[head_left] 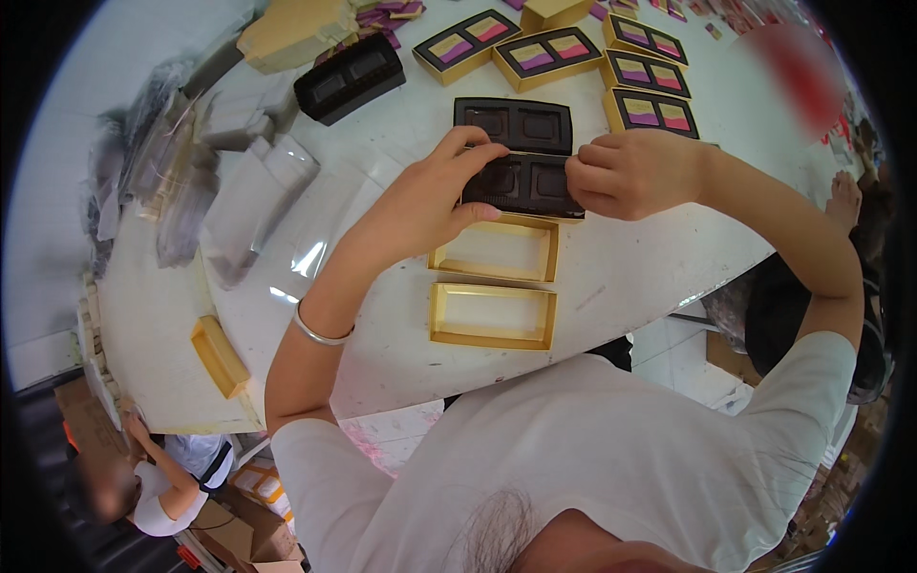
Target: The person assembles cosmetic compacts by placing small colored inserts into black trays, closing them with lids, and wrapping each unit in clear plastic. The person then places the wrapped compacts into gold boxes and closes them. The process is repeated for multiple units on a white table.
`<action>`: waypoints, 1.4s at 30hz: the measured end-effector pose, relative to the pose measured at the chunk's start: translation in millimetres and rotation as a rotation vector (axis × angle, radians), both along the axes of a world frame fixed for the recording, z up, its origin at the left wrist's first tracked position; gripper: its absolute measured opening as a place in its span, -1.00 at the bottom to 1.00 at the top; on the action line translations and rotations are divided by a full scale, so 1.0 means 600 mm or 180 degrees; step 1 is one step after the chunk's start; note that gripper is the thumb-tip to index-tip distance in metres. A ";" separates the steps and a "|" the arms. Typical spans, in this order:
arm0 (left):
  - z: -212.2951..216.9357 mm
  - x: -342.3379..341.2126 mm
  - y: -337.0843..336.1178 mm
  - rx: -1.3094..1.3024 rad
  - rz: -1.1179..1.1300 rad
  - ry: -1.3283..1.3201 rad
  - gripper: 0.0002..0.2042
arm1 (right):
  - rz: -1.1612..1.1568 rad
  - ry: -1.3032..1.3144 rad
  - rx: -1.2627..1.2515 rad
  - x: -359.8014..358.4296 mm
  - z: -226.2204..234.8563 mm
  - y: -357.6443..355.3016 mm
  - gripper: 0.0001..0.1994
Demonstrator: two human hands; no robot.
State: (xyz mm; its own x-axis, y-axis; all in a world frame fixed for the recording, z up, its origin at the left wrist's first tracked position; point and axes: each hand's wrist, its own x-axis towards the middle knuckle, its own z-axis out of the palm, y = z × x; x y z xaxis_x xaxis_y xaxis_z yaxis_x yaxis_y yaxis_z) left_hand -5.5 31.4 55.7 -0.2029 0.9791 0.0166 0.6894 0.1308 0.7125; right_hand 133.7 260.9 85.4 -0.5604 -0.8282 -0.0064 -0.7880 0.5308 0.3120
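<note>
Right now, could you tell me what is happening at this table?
A person holds a black two-pocket tray in both hands, the left hand at its left end and the right hand at its right end, just above an empty gold box. A second empty gold box lies nearer the person, and another black tray lies just beyond. Finished boxes with purple and pink pieces sit further back on the white table.

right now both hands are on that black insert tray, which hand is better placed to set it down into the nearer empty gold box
Left, probably. The left hand grips the black insert tray at the end hanging right above the empty gold box. The right hand pinches the far end, out beyond the box's edge.
</note>
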 end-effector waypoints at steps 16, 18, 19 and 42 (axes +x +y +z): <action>0.004 0.028 -0.016 0.0049 0.0341 -0.0040 -0.47 | -0.1565 -0.0621 -0.2872 0.053 -0.056 -0.046 -0.77; 0.000 0.025 -0.014 0.0176 0.0352 -0.0096 -0.50 | -0.1845 -0.0830 -0.2718 0.053 -0.060 -0.044 -0.80; 0.002 0.026 -0.012 0.0148 0.0301 -0.0111 -0.51 | -0.1915 -0.0754 -0.2319 0.053 -0.062 -0.045 -0.82; -0.026 -0.189 -0.030 0.0808 0.1973 0.2587 -0.82 | -0.1381 0.0419 -0.1992 -0.024 0.000 -0.089 -0.69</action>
State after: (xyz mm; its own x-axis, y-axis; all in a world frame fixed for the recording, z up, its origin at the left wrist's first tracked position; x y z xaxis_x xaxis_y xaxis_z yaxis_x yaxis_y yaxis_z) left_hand -119.1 13.2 40.3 -0.5026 0.6566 0.5624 0.8357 0.5355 0.1217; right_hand 119.4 207.7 85.4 -0.7993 -0.3615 0.4800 -0.4462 0.8921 -0.0713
